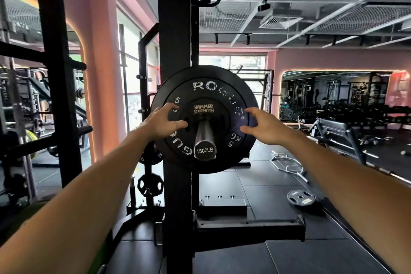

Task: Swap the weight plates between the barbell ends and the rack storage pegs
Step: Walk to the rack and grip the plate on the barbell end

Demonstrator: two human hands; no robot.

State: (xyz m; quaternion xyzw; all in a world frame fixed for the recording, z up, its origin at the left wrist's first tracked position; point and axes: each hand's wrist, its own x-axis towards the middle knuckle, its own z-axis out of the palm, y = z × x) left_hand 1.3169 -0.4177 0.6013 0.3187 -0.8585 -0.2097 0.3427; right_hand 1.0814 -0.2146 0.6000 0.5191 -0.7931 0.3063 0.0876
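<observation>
Left hand [161,123]: fingers spread, touching the small plate [208,115].
Right hand [262,125]: fingers spread over the big plate [204,78].
Barbell end [204,150]: sticking out past both plates.

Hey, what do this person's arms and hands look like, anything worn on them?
Both forearms are bare, with no sleeves in view. The left hand and right hand wear no gloves, and no rings, watch or wristband show. A bit of green clothing shows under the left arm.
</observation>
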